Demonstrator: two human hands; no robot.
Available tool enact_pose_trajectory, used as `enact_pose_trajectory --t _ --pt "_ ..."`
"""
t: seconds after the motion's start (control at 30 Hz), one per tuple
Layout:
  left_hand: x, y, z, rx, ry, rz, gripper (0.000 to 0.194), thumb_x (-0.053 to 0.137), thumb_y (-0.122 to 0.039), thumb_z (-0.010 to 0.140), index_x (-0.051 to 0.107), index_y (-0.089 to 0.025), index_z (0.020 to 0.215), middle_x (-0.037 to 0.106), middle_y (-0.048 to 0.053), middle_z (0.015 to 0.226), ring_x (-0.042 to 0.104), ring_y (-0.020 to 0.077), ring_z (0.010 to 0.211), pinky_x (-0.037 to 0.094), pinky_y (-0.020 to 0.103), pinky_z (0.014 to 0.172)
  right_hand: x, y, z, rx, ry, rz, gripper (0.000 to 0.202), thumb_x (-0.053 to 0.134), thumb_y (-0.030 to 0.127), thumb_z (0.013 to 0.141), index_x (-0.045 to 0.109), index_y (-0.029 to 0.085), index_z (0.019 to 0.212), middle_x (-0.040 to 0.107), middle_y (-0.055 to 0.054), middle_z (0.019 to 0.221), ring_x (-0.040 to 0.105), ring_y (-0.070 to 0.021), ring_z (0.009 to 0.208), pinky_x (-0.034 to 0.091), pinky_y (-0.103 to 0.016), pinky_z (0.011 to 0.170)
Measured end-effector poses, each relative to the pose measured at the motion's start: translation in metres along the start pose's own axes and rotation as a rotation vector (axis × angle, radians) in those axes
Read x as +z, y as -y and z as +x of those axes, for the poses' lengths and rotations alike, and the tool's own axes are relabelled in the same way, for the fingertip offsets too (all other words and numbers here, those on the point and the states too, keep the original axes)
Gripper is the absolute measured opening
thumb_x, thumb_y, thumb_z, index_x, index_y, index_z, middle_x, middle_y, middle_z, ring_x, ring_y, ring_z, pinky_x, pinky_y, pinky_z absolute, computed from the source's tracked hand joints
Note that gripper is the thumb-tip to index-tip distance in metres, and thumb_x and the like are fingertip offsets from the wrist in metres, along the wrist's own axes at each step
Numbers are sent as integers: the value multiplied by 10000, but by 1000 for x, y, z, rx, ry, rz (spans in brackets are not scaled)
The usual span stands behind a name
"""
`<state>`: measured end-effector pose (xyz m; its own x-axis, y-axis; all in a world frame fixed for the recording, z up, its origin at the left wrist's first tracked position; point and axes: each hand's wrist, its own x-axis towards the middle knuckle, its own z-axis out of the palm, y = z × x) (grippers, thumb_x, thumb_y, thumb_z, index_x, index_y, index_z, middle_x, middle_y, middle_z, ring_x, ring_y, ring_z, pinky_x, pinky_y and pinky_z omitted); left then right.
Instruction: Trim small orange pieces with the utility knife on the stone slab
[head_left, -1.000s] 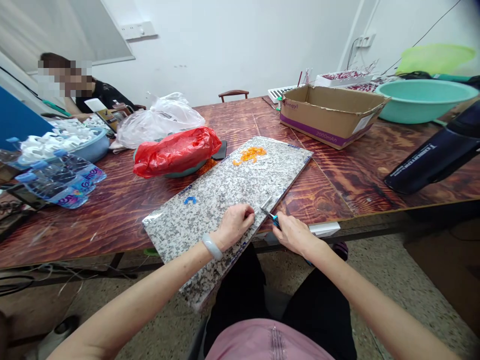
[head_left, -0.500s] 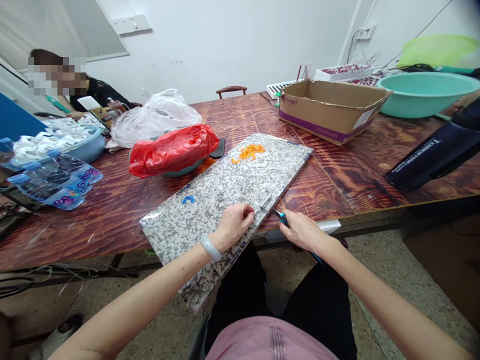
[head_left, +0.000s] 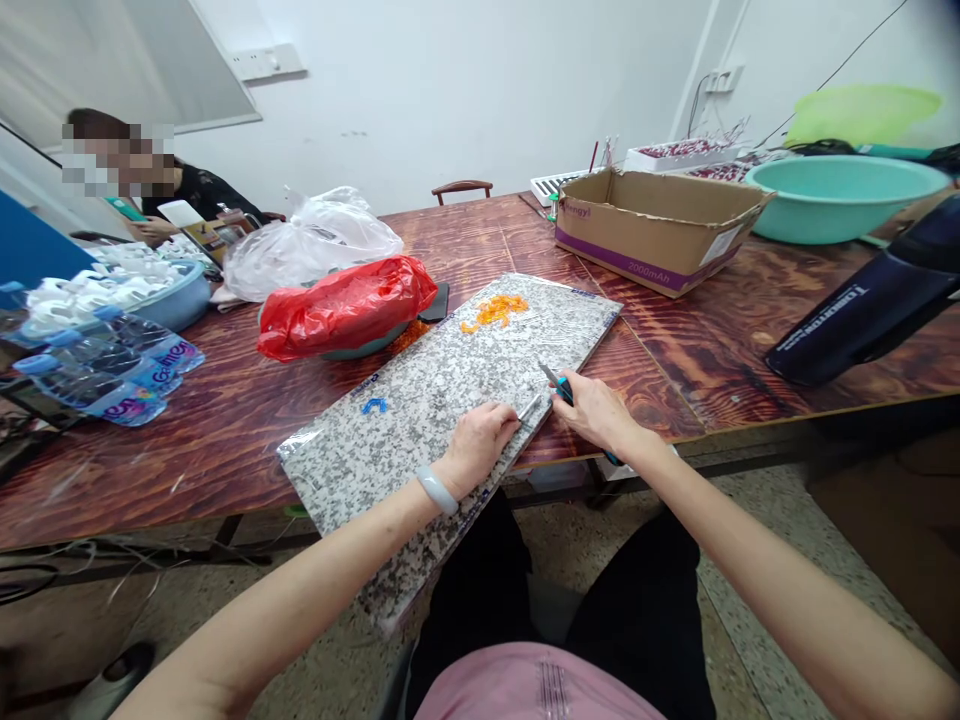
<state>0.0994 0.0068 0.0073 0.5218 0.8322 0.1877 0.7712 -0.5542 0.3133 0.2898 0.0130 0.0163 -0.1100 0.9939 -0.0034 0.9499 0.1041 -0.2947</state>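
My right hand [head_left: 596, 410] is closed round a pair of pliers [head_left: 564, 388] with blue-and-black handles, the dark metal tip pointing up and left over the board. My left hand [head_left: 486, 440], a pale bangle at its wrist, rests on the speckled grey board [head_left: 420, 400] with thumb and finger pinched together. Those fingertips meet the near end of a slim silvery stick [head_left: 530, 406] by the board's edge; whether they grip it or something smaller is hidden. Small orange pieces [head_left: 495, 311] lie in a pile farther up the board, and a few blue pieces [head_left: 373, 405] lie to the left.
A red plastic bag [head_left: 349, 305] covers a bowl beside the board, with a white bag [head_left: 307, 245] behind. An open cardboard box [head_left: 652, 235], a turquoise basin [head_left: 840, 200] and a dark bottle [head_left: 855, 305] stand right. Water bottles [head_left: 112, 370] are left; another person sits beyond.
My right hand has lifted the pliers up and left, from beside the board's edge to above it. My left hand has shifted slightly right, its fingertips now at the silvery stick.
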Motion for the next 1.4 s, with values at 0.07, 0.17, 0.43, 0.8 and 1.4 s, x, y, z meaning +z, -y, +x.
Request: enact_pose_trajectory --t 0.07,0.17,0.43,0.8,1.4 --pt "0 -1 -1 0 30 65 214 393 -269 875 568 -165 807 547 33 775 522 135 748 405 241 693 1 1 13 -68 22 -37 261 367 365 851 513 194 985 626 -68 827 574 -201 765 296 -241 575" --pt "0 -2 -2 -4 76 170 244 365 -286 887 562 -173 800 514 29 759 497 132 725 399 240 672 2 -1 26 -165 61 -85 229 398 359 835 520 205 954 633 -67 867 577 -202 786 305 -241 578" --pt "-2 -5 -14 36 90 255 187 347 -207 886 532 -186 905 493 50 877 456 148 779 403 257 685 -3 -14 37 -225 69 -181 280 347 413 855 525 216 945 633 -69 866 583 -207 779 319 -248 571" --pt "-5 -3 -16 -3 45 71 213 340 -206 886 538 -189 961 491 27 788 483 144 753 412 261 700 -4 -22 49 -124 46 -219 254 365 376 836 544 224 932 627 -70 827 582 -212 749 318 -248 551" --pt "2 0 0 -58 -11 -22 174 414 -244 864 556 -167 800 538 31 778 523 142 758 422 256 694 11 -18 16 -37 80 592 232 452 285 780 542 164 956 480 51 518 448 -80 399 331 -180 428"
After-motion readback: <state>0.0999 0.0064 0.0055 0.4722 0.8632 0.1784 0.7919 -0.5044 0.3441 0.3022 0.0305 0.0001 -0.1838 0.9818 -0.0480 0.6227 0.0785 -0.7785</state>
